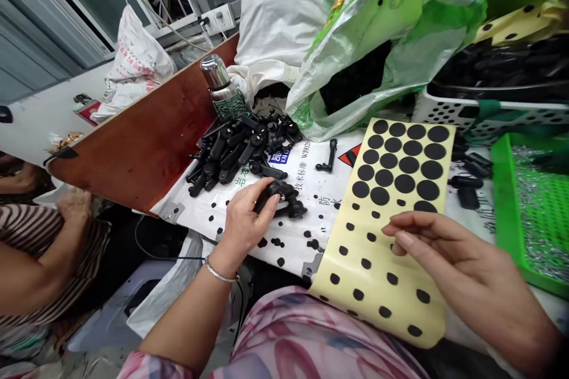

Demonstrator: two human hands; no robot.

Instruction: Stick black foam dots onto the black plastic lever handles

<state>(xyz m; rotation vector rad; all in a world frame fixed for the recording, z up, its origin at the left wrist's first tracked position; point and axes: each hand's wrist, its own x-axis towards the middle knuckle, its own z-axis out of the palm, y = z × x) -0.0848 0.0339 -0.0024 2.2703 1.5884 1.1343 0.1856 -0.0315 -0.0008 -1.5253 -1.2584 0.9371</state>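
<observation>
Wht sheet [320, 213]: "技术标准 WJ9…"

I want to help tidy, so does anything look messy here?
Yes, little black dots lie scattered across the white sheet near the left hand. They look spilled because they sit in no rows, unlike the neat dots on the yellow sheet.

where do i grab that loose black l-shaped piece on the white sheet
Probably pinch the straight stem from above with your empty right hand: the piece lies flat and apart from the pile, and the stem is longer than the bent end.
</observation>
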